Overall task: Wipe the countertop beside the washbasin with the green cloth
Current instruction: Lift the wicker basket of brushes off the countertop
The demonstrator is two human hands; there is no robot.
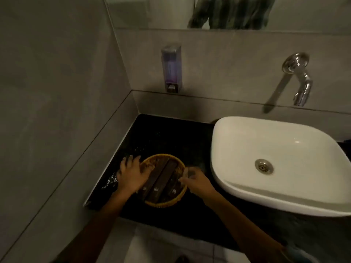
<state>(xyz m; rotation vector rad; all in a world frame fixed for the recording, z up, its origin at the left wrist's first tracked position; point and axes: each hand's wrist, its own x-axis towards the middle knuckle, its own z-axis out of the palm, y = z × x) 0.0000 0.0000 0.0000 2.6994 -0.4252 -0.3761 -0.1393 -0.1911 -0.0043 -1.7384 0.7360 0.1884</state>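
A round yellow wicker basket (171, 203) with dark wooden slats inside stands on the black countertop (167, 137), left of the white washbasin (247, 141). My left hand (131, 174) grips the basket's left rim. My right hand (195, 180) pinches its right rim. A dark crumpled cloth (110, 182) lies at the counter's left edge, just behind my left wrist; its colour is unclear in the dim light.
A soap dispenser (171, 68) hangs on the back wall above the counter. A chrome tap (300, 78) juts out over the basin. Grey tiled walls close off the left and back. The counter's front edge runs just below the basket.
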